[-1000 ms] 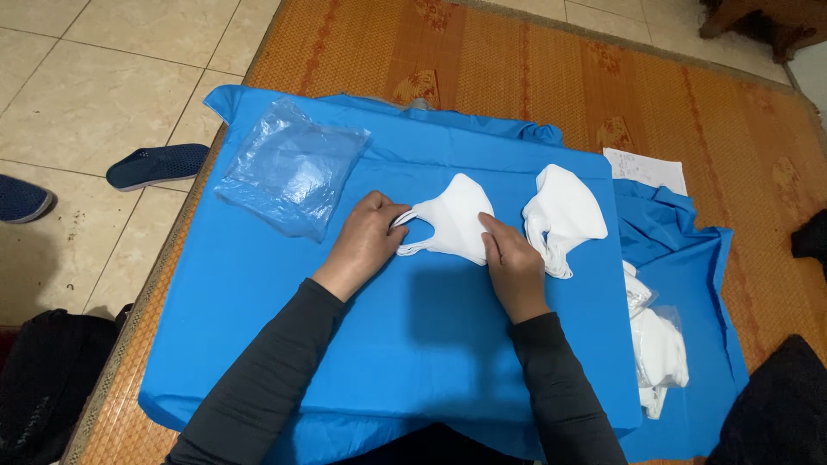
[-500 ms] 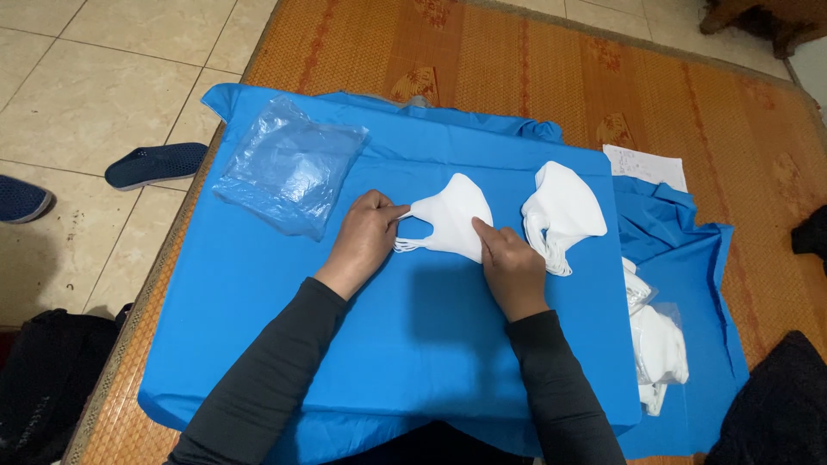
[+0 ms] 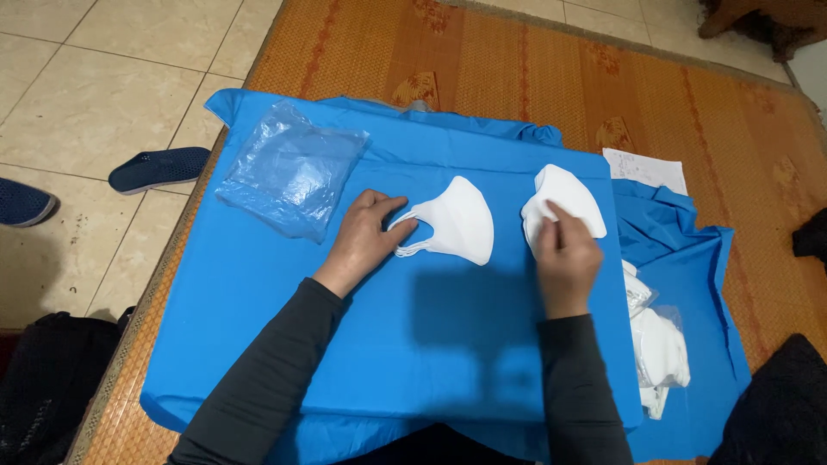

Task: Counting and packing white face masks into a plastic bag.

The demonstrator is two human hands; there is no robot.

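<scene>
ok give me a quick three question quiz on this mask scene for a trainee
1. True or false: the left hand touches the ear loops of the middle white mask.
2. Which hand rests on the second white mask?
3. The clear plastic bag lies: A) left of the masks, B) on the tiled floor, C) under the right hand.

Key: 1 true; 2 right; 3 A.

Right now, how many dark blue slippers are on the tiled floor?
2. One slipper lies whole on the tiles beside the woven mat's left edge; the other slipper is cut off by the picture's left border. More may lie out of view.
</scene>
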